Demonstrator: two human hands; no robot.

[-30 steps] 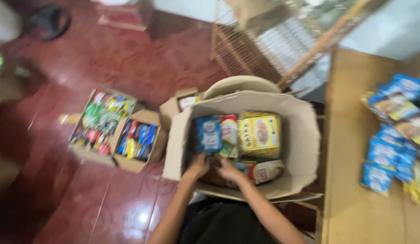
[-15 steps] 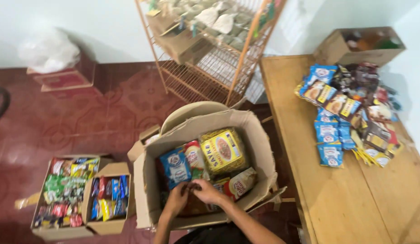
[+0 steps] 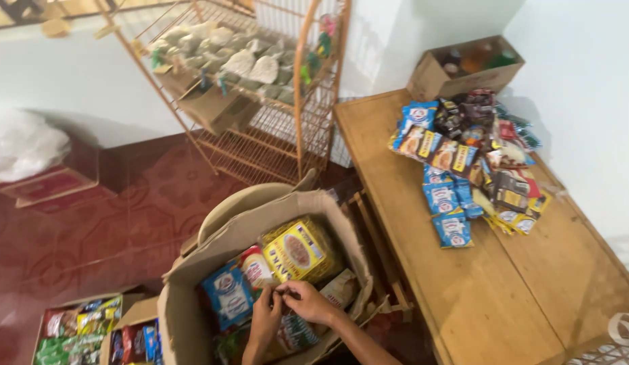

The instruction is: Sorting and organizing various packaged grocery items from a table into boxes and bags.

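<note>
Both my hands reach into a large open cardboard box (image 3: 192,318) in front of me. My left hand (image 3: 265,319) and my right hand (image 3: 307,302) meet at the fingertips over the packets inside, pinching something small and dark that I cannot identify. Just beyond them in the box stand a yellow packet (image 3: 295,251), a blue packet (image 3: 226,294) and a red-and-white packet (image 3: 255,265). A pale packet (image 3: 341,290) lies to the right of my right hand.
A wooden table (image 3: 503,297) on the right carries a heap of snack packets (image 3: 466,162) and a small cardboard box (image 3: 463,67). A wire rack (image 3: 260,88) with bagged goods stands behind. Two open boxes of sweets (image 3: 91,331) sit on the red floor at the left.
The view has swung up and to the right, bringing the table and rack into fuller sight. My hands stay together inside the box, fingertips now pinched closer.
</note>
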